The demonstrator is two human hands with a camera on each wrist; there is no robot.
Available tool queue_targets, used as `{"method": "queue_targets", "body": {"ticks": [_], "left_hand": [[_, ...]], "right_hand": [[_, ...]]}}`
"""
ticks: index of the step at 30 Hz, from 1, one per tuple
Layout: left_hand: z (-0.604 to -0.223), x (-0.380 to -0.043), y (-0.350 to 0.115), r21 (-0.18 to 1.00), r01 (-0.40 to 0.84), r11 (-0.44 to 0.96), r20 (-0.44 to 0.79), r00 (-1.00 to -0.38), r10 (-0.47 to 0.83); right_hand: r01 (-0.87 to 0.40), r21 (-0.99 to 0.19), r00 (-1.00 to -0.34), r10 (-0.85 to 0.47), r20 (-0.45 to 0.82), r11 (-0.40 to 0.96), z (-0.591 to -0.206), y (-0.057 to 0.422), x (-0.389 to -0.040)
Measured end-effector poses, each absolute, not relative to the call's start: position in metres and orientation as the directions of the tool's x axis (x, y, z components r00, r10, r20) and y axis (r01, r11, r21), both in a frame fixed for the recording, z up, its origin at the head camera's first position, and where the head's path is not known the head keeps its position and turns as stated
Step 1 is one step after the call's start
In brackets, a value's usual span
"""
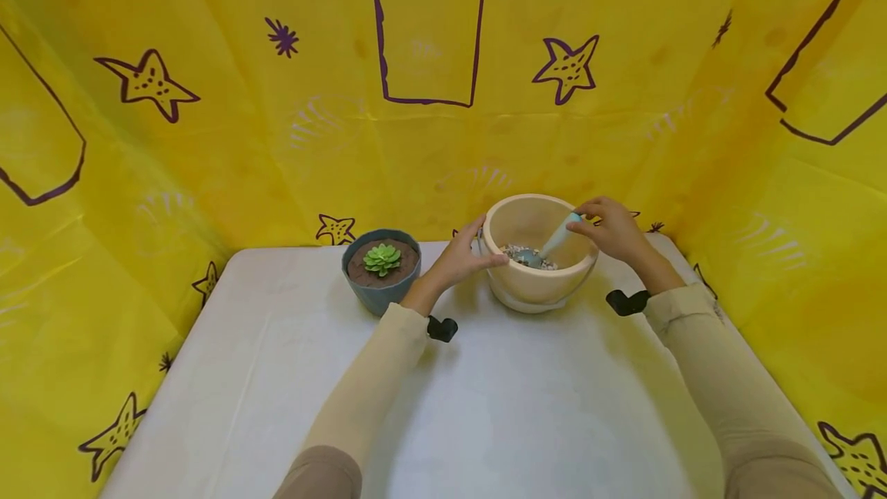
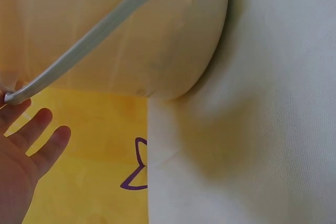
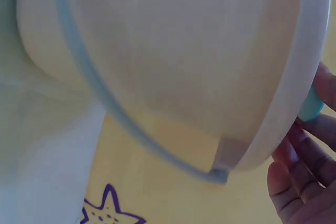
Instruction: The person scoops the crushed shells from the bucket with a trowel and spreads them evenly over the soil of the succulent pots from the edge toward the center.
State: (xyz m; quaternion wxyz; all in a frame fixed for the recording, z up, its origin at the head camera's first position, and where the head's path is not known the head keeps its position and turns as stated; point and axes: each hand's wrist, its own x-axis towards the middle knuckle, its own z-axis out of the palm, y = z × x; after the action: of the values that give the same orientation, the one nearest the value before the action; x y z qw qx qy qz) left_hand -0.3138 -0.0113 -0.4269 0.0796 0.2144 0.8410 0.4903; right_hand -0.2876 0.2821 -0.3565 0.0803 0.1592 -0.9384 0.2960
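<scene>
Head: gravel (image 1: 514, 253) is being worked in the cream bucket (image 1: 530, 282), set upright at the table's (image 1: 513, 406) far right. The trowel (image 1: 558, 239) is pinched at its handle top by the right hand (image 1: 615, 231); the blade is partly sunk in gravel. Blade is best kept level on lifting, and spilling over the rim avoided. The bucket's left rim is steadied by the left hand (image 1: 459, 256), thumb laid along the near side. Both forearms are stretched forward; the right wrist is bent in over the right rim. The potted succulent (image 1: 382, 260) is placed left.

Left wrist: fingers are spread apart, not clamped; the bail handle's (image 2: 86, 48) end is touched. Firmer bracing is probably needed.

Right wrist: the trowel's turquoise tip is held between fingers, mostly hidden by the rim.
</scene>
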Motion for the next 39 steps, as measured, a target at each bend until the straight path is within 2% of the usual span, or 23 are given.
{"method": "queue_targets", "body": {"ticks": [3,13,18,23,30,39], "left_hand": [[-0.428,-0.314,-0.011,0.862,0.275,0.426,0.067,-0.894,0.443],[-0.431,-0.312,-0.012,0.856,0.289,0.429,0.077,-0.892,0.446],[-0.432,-0.313,-0.013,0.855,0.293,0.427,0.082,-0.891,0.446],[-0.432,-0.313,-0.013,0.86,0.29,0.42,0.078,-0.888,0.453],[-0.431,-0.314,-0.011,0.864,0.285,0.416,0.069,-0.884,0.462],[-0.429,-0.315,-0.011,0.87,0.267,0.416,0.055,-0.889,0.455]], "right_hand": [[-0.323,-0.554,-0.945,-0.228,0.235,0.768,-0.354,0.272,-0.289],[-0.088,-0.792,-0.996,-0.063,0.063,0.605,-0.356,0.24,-0.306],[0.008,-0.835,-1.0,0.01,-0.003,0.55,-0.358,0.228,-0.313],[0.061,-0.822,-0.998,0.047,-0.041,0.566,-0.358,0.221,-0.314],[0.043,-0.735,-0.996,0.087,0.022,0.676,-0.358,0.22,-0.311],[0.044,-0.73,-0.997,0.072,0.008,0.682,-0.353,0.224,-0.311]]}}
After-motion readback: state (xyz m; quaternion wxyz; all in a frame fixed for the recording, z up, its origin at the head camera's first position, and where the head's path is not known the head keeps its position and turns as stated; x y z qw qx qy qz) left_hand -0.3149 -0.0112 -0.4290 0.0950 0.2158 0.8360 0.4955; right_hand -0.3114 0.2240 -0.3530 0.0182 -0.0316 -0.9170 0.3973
